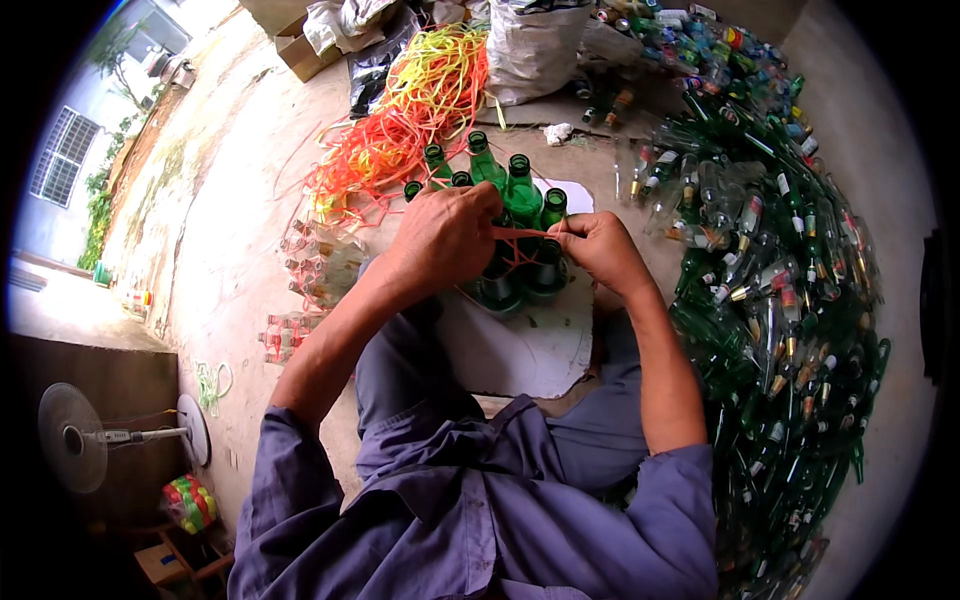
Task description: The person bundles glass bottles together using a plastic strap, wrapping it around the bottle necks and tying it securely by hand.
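Note:
Several green glass bottles (521, 193) stand upright in a tight cluster on a pale board (517, 352) in front of me. Orange plastic strapping (517, 234) runs among their necks. Its stretch on the near side is drawn taut between my hands. My left hand (450, 229) is closed on the strapping over the left part of the cluster and hides some of the bottles. My right hand (600, 247) pinches the other end by the rightmost bottle neck, thumb against fingers.
A tangled heap of orange and yellow strapping (427, 90) lies beyond the bottles, near a white woven sack (536, 52). Loose bottles (780, 300) pile up along my right. Tied bundles of clear bottles (315, 262) stand at left. A pedestal fan (120, 435) is at lower left.

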{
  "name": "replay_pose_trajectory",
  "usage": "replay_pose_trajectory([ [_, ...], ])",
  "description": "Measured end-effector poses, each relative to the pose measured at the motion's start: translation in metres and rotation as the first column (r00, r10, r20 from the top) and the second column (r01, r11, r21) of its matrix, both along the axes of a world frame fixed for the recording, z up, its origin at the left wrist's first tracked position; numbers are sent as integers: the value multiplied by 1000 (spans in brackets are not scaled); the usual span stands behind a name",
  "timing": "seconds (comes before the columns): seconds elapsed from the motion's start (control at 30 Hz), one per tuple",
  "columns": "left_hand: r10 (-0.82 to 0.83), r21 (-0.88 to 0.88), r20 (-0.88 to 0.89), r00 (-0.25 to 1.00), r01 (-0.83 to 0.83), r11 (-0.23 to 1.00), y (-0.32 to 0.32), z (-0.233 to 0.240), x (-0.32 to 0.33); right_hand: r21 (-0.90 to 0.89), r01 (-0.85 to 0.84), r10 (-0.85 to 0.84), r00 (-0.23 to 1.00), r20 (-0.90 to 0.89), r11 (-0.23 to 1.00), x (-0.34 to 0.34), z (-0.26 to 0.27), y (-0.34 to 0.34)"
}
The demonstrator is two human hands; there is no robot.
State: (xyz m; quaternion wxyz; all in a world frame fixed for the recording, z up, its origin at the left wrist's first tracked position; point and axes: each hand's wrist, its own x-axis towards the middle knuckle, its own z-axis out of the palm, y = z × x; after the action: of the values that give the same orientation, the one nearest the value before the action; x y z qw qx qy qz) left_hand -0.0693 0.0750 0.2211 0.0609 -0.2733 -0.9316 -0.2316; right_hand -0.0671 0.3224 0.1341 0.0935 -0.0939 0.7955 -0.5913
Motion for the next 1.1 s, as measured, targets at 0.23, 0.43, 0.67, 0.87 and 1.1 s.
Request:
replay_pose_trajectory([
  [0.23, 44, -28, -88, 995, -47, 999, 2, -2, -3, -44, 5, -11, 993, -119, 999, 0, -6, -5],
  [0.43, 70, -107, -69, 995, -77, 991, -1, -11, -24, 37, 56, -53, 995, -81, 998, 4, 4, -7],
  [0.67, 127, -321, -40, 991, -133, 938, 5, -14, -41, 54, 78, -73, 992, -101, 995, -2, -13, -6],
  [0.87, 42, -216, -62, 997, -55, 975, -7, -26, -38, 134, 42, -42, 999, -6, 990, 6, 8, 3],
  [1.1, -36, 82, -321, 946, 65, 994, -19, -44, -16, 9, -20, 18, 981, 195, 1000, 20, 25, 15],
])
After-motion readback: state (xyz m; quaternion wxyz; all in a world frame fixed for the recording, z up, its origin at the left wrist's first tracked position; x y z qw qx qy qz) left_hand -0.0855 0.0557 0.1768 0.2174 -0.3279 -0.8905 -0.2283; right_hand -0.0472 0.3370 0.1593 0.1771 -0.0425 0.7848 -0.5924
